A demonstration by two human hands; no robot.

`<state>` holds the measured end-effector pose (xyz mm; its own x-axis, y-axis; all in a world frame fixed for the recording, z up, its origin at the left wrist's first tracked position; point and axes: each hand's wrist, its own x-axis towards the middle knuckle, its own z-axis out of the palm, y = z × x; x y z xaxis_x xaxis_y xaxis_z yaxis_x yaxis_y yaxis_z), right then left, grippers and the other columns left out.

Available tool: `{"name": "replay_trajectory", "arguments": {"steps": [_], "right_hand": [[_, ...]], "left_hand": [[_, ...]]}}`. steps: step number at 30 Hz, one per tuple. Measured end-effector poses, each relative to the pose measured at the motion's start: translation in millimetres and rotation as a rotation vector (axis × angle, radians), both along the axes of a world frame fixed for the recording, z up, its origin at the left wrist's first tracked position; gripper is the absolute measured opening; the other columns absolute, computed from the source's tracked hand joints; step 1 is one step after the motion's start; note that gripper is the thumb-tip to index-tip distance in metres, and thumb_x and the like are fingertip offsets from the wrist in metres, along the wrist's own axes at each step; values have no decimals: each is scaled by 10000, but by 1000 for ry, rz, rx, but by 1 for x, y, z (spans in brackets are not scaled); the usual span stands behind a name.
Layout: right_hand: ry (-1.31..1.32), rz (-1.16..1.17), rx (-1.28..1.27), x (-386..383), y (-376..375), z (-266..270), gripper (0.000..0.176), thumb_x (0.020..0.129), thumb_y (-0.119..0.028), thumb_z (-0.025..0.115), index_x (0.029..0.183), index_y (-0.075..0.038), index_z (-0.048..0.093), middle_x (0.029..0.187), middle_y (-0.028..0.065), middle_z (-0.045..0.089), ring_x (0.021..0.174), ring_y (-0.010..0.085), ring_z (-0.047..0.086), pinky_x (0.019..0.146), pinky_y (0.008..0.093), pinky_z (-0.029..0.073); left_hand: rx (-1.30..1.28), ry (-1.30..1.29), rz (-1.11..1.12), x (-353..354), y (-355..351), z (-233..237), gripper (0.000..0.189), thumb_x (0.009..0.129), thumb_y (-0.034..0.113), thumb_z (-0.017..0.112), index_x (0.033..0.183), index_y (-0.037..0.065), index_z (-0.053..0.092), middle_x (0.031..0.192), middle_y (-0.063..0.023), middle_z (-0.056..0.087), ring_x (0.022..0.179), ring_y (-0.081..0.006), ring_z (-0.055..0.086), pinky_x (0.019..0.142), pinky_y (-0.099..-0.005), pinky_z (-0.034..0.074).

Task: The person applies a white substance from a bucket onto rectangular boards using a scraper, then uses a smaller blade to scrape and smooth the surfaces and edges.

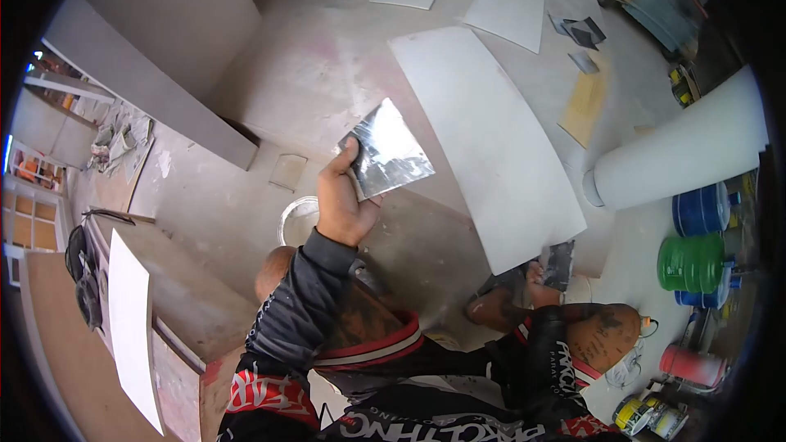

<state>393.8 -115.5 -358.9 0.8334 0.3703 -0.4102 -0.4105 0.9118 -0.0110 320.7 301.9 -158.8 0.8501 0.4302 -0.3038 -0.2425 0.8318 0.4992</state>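
A wide steel taping knife (385, 151) was held at frame centre, clamped in the closed left hand (340, 205), the blade spread up-right from the grip. A long white board (483, 139) was laid beside it, running toward lower right, where a smaller scraper (560, 264) was gripped by the right hand (536, 277).

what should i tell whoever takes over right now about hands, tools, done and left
Left hand grips a wide shiny metal spreading blade, held up left of the long white panel.
Right hand holds a small dark putty knife at that panel's lower corner.
Done: the panel's face looks evenly white.
Left: cannot tell from this view.
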Motion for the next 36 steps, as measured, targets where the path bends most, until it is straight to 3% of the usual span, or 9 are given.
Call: {"name": "replay_trajectory", "arguments": {"steps": [7, 9, 12, 16, 18, 23, 25, 31, 36], "right_hand": [[556, 127, -120, -45, 13, -49, 371, 876, -324, 445, 1094, -45, 556, 895, 87, 490, 821, 220, 428, 660, 327, 357], [912, 224, 124, -57, 12, -93, 371, 860, -292, 465, 1115, -36, 550, 898, 100, 500, 804, 205, 439, 669, 318, 370], [711, 494, 171, -65, 39, -26, 338, 881, -242, 465, 1135, -35, 550, 852, 99, 502, 758, 196, 447, 671, 310, 389], [803, 332, -78, -75, 78, -37, 317, 914, -228, 461, 1163, -49, 542, 845, 94, 494, 760, 202, 451, 669, 312, 399], [602, 550, -5, -78, 90, -48, 338, 938, -265, 455, 1194, -53, 519, 889, 103, 464, 814, 207, 444, 687, 311, 396], [471, 598, 244, -89, 128, -65, 409, 941, -299, 456, 1268, -56, 489, 879, 96, 427, 835, 205, 426, 709, 285, 372], [564, 660, 265, -86, 145, -38, 438, 942, -281, 430, 1323, -66, 469, 1032, 132, 527, 795, 207, 428, 649, 283, 365], [320, 767, 172, -88, 176, -55, 474, 936, -284, 422, 1361, -77, 455, 1462, 121, 437, 715, 194, 428, 547, 264, 341], [487, 697, 102, -86, 186, -46, 467, 922, -300, 447, 1335, -85, 483, 1337, 117, 524, 714, 182, 430, 532, 241, 338]], "left_hand": [[17, 22, -30, 8, -9, -3, 279, 980, 250, 495, 1172, 55, 546, 1097, -75, 654, 974, -243, 661, 867, -403, 539], [16, 12, -53, 11, -17, -5, 278, 978, 252, 498, 1168, 55, 547, 1094, -74, 654, 974, -242, 661, 870, -406, 539], [-13, 57, -100, 14, -26, -6, 285, 977, 254, 503, 1173, 51, 544, 1101, -76, 652, 986, -240, 659, 879, -409, 537], [-9, 33, -133, 13, -32, 0, 304, 979, 258, 503, 1189, 41, 530, 1110, -76, 648, 1001, -242, 656, 908, -421, 525], [5, 18, -142, 11, -32, 0, 311, 980, 261, 502, 1194, 37, 525, 1112, -77, 646, 1004, -245, 656, 918, -426, 521], [11, 63, -115, 8, -32, 1, 319, 989, 275, 481, 1210, 48, 516, 1141, -76, 635, 1036, -251, 642, 933, -438, 505], [13, 57, -121, 7, -31, -1, 320, 990, 277, 481, 1213, 50, 515, 1146, -75, 633, 1041, -250, 640, 938, -439, 501], [10, 44, -114, 3, -29, 3, 324, 989, 280, 485, 1216, 51, 515, 1144, -72, 633, 1041, -244, 639, 945, -432, 495], [-14, 40, -112, 2, -27, 1, 314, 984, 272, 498, 1209, 54, 520, 1124, -67, 639, 1032, -230, 643, 937, -419, 499]]}}
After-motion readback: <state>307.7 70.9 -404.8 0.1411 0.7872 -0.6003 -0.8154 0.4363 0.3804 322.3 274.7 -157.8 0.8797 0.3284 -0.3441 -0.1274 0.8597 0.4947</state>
